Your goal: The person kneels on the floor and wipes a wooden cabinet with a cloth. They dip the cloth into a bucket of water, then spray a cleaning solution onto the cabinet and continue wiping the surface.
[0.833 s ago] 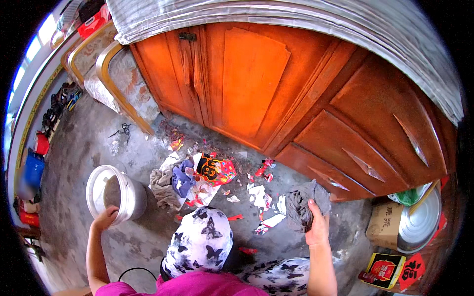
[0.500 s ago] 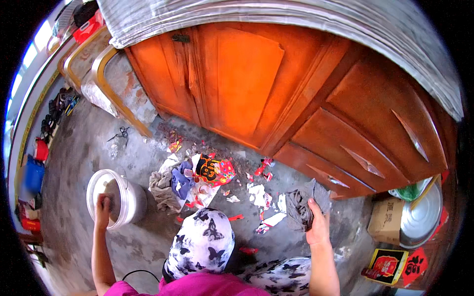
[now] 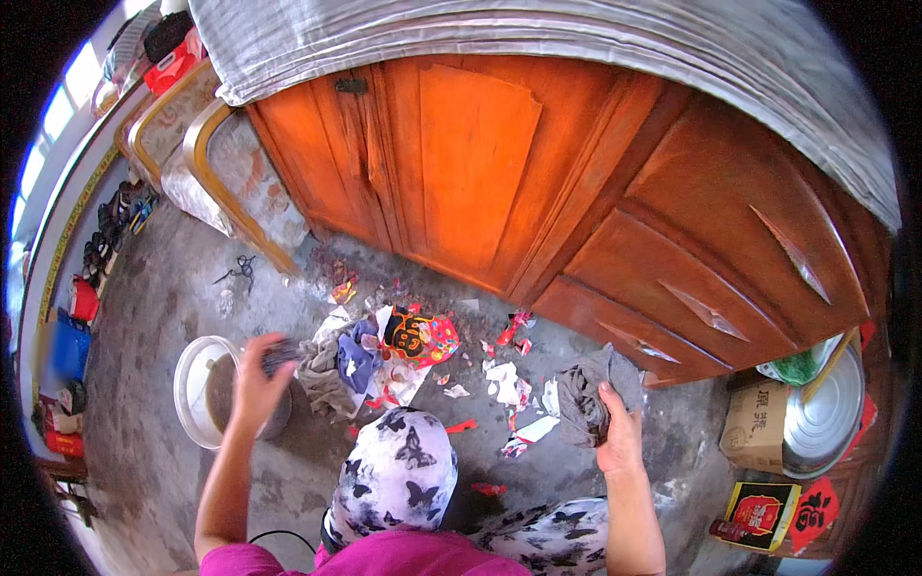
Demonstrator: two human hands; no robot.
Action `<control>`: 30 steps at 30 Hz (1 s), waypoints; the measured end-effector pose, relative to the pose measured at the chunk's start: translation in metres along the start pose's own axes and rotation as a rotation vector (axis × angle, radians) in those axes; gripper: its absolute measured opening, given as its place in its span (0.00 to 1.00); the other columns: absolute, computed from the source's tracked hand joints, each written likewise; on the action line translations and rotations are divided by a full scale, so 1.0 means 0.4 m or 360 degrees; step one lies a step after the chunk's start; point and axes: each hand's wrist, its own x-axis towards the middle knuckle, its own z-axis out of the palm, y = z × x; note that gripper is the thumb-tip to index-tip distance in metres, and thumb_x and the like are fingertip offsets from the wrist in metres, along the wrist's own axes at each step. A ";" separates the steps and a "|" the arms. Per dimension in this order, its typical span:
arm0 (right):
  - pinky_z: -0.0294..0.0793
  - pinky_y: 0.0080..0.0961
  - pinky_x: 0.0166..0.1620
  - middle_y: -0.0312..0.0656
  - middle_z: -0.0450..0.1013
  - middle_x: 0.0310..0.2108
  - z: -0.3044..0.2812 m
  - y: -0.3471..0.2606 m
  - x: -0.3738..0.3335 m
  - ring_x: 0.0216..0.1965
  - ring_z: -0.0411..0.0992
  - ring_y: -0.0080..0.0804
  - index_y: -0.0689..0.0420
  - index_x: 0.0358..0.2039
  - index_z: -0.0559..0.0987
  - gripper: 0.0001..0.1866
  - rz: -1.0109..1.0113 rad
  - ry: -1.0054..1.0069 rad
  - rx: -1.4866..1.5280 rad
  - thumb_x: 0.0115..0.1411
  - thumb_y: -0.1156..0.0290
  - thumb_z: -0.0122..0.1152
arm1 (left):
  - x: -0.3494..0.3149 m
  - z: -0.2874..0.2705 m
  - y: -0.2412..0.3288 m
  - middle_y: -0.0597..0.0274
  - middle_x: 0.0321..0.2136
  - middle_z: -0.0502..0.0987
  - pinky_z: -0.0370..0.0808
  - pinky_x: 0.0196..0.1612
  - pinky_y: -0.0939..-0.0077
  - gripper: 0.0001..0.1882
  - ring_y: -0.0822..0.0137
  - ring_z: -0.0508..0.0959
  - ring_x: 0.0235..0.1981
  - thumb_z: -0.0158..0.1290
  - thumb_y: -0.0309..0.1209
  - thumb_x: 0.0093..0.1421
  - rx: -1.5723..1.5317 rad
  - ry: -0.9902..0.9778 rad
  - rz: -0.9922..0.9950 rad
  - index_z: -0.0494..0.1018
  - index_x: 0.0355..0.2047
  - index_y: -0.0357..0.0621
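Note:
My left hand (image 3: 257, 382) is above the right rim of a white bucket (image 3: 181, 394) that holds murky water (image 3: 221, 392). Its fingers are closed on a small dark object (image 3: 279, 355), too blurred to name. At the right, my right hand (image 3: 618, 432) grips a crumpled dark grey cloth (image 3: 583, 403) just over the floor. Between my hands lie a greyish cloth (image 3: 327, 376), a blue-purple cloth (image 3: 356, 355), a red, black and yellow printed paper piece (image 3: 420, 336) and white paper scraps (image 3: 506, 382).
An orange-brown wooden cabinet (image 3: 475, 173) with drawers stands ahead, draped with a silvery cover (image 3: 538, 29). Black scissors (image 3: 238, 273) lie near a metal-framed chair (image 3: 213, 173). At the right are a cardboard box (image 3: 756, 422) and a round metal lid (image 3: 824, 408).
My left hand has come up out of the bucket and moved right, with a dark object now showing in its fingers. The right hand keeps its hold on the grey cloth.

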 end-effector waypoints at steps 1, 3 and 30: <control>0.74 0.37 0.60 0.41 0.76 0.55 0.012 -0.002 -0.002 0.55 0.75 0.36 0.61 0.61 0.73 0.29 0.0014 -0.0027 0.0021 0.61 0.71 0.71 | 0.034 0.050 0.083 0.52 0.48 0.79 0.74 0.58 0.63 0.24 0.54 0.79 0.51 0.68 0.26 0.53 0.0052 -0.0021 0.0281 0.77 0.51 0.43; 0.73 0.37 0.60 0.42 0.76 0.56 0.010 0.003 0.005 0.56 0.74 0.36 0.60 0.61 0.73 0.29 0.0015 -0.0088 0.0030 0.60 0.71 0.72 | 0.117 0.155 0.217 0.54 0.52 0.78 0.74 0.59 0.60 0.24 0.52 0.78 0.55 0.69 0.27 0.52 -0.0046 -0.0019 0.0712 0.78 0.51 0.44; 0.74 0.38 0.60 0.42 0.77 0.55 0.028 -0.031 -0.043 0.55 0.75 0.36 0.60 0.59 0.75 0.26 -0.0056 -0.0032 -0.0064 0.62 0.70 0.70 | 0.477 0.379 0.664 0.62 0.37 0.79 0.77 0.48 0.62 0.17 0.57 0.80 0.43 0.65 0.22 0.50 0.0266 0.0707 0.1905 0.83 0.42 0.47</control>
